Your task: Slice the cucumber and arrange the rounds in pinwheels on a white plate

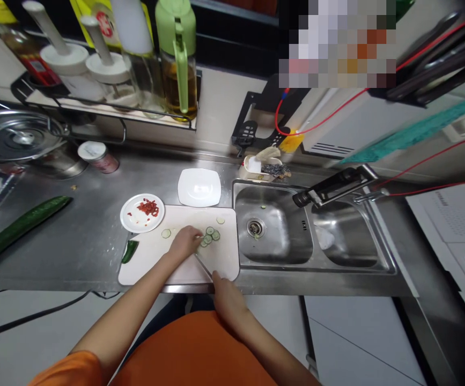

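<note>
Over the white cutting board (pixel 152 271), my left hand (pixel 184 242) has its fingers curled together at the edge of a small cluster of cucumber slices (pixel 209 236). What sits between those fingertips is hidden. My right hand (pixel 229 297) grips a knife (pixel 203 266) at the board's front edge, its blade pointing up-left toward my left hand. Single slices lie apart on the board, one left of my left hand and one near the back right. A dark green cucumber end piece (pixel 130 251) rests at the board's left edge.
A round plate (pixel 126 221) with chopped red pepper overlaps the board's back-left corner. Behind the board is a white square dish (pixel 199 187). A double sink (pixel 272 267) adjoins on the right. A long cucumber (pixel 19 228) and a lidded pot (pixel 61 161) are at left.
</note>
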A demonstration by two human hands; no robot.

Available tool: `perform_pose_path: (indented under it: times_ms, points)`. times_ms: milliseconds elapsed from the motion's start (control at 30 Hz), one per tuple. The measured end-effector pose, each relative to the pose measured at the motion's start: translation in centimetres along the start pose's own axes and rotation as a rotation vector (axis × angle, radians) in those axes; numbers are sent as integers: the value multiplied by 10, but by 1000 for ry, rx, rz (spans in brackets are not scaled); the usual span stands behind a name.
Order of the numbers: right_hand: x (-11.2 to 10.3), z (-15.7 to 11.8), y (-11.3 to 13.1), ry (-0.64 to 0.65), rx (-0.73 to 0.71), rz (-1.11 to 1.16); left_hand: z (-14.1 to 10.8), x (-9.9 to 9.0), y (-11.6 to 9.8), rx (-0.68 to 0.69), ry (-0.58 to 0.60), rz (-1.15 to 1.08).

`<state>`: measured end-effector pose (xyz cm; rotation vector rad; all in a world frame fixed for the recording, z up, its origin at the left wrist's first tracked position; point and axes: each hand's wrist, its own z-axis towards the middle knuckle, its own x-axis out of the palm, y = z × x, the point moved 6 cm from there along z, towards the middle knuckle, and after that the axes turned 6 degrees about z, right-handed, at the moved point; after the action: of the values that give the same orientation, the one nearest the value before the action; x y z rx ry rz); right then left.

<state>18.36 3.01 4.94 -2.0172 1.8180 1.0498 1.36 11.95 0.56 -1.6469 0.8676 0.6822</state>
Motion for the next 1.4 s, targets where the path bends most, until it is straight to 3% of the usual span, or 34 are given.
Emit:
perform_pose_path:
  times_ms: [167, 567, 933, 1167, 1400]
  points:
    - [5, 3, -2, 4, -2, 4, 14, 19, -8, -97, 142, 76]
    - [4, 3, -2, 22, -9, 8, 9, 14, -15, -158, 73, -110]
    - [2, 5, -5, -12, 9, 23, -24, -17, 49, -333, -36, -141]
    - [0, 9, 3, -17, 1, 8, -38, -18, 44, -193, -148, -17]
    - [-5, 12, 20, -76, -47, -42, -53, -4, 51, -183, -230, -25]
